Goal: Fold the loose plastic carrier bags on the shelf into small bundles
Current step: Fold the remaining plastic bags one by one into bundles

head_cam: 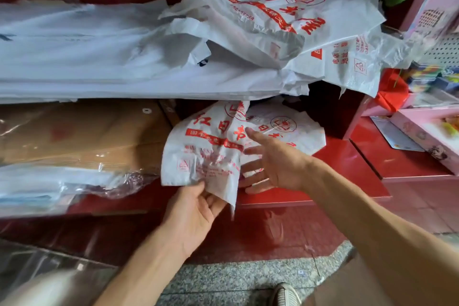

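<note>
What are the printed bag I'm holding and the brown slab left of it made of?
Printed bag: thin white plastic film, matte, red print; it creases and droops from the left hand. Brown slab: probably cardboard, under glossy clear wrap that shows glare.

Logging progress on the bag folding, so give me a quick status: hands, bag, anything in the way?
Left hand grips the bottom edge of the printed bag. Right hand open, fingers spread beside it. Bag unfolded. Loose bag pile overhangs the upper shelf.

Two hands: left hand point(192, 208), right hand point(275, 164). Two printed bags on the near shelf: left bag point(203, 149), right bag point(293, 129). One shoe point(285, 295), near right.
</note>
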Motion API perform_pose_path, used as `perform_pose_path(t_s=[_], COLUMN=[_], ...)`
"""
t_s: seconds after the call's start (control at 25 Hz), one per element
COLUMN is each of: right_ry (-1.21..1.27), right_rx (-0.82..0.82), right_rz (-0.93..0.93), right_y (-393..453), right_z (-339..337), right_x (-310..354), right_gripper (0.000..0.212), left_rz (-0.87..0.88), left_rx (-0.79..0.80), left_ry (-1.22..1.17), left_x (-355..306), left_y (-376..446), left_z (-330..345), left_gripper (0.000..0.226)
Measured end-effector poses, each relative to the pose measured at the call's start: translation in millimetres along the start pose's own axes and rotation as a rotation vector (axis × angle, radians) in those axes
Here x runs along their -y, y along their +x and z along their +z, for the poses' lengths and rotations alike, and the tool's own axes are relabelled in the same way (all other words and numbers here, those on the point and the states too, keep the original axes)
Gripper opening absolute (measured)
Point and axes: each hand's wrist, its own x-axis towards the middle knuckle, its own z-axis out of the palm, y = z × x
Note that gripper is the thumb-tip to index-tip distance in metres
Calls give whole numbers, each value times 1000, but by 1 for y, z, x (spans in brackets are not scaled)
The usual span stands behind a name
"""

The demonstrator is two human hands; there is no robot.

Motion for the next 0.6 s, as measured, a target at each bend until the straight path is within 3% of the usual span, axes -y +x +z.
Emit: perform_pose_path(t_s=[0.12, 0.24, 0.36, 0.6], right_ry=[51, 72, -251, -839], right_rx=[-162, -329, -450, -313], right_rz=[-220, -379, -503, -185], right_y=[16, 10, -17, -47], right_z=[35, 43, 27, -9], right_x=[-8, 1, 15, 9], right_gripper=[20, 27, 34, 35], left_rz=[-79, -98, -10, 18], left_rx=[0, 57, 143, 77], left_ry=[139, 286, 243, 268], left_x=[5, -7, -29, -34], left_y=[-12, -27, -32, -1], left_z=[-6, -12, -19, -17], left_gripper=[27, 33, 48, 54])
